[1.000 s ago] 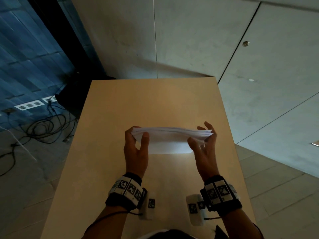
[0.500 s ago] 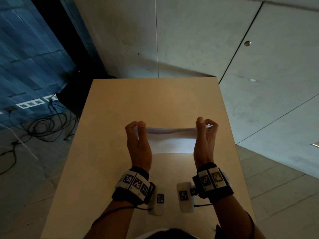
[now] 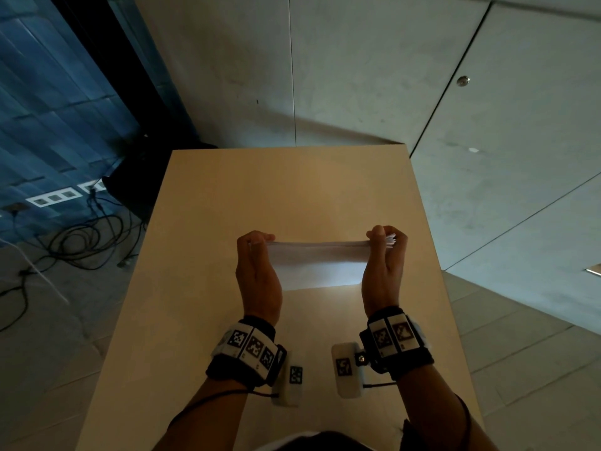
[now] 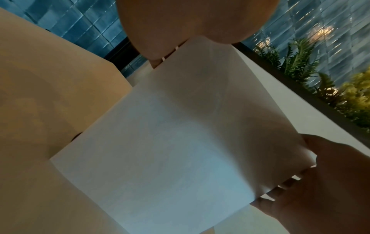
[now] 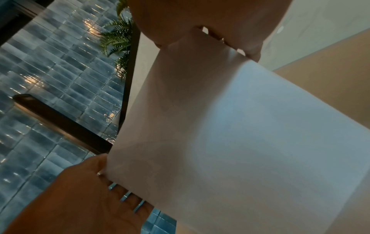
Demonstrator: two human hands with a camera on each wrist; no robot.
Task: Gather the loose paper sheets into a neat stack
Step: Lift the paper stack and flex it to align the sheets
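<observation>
A stack of white paper sheets (image 3: 317,262) stands on edge over the wooden table (image 3: 292,190), its long top edge facing me. My left hand (image 3: 257,245) pinches its left upper corner and my right hand (image 3: 385,239) pinches its right upper corner, thumbs on the near side. The sheet edges at the right corner fan slightly. In the left wrist view the paper stack (image 4: 180,150) fills the middle, with the right hand (image 4: 324,182) holding its far side. From the right wrist the stack (image 5: 230,142) shows broadside, and the left hand (image 5: 84,190) grips its far end.
The table is narrow, with its edges close on the left and right of my hands. Black cables (image 3: 65,242) lie on the floor at the left. A concrete wall (image 3: 357,76) stands behind the table's far edge. Green plants (image 4: 320,76) show in the left wrist view.
Both hands have shifted from loosely cupping the stack's ends to pinching its upper corners, and have drawn a little nearer with the paper held upright.
</observation>
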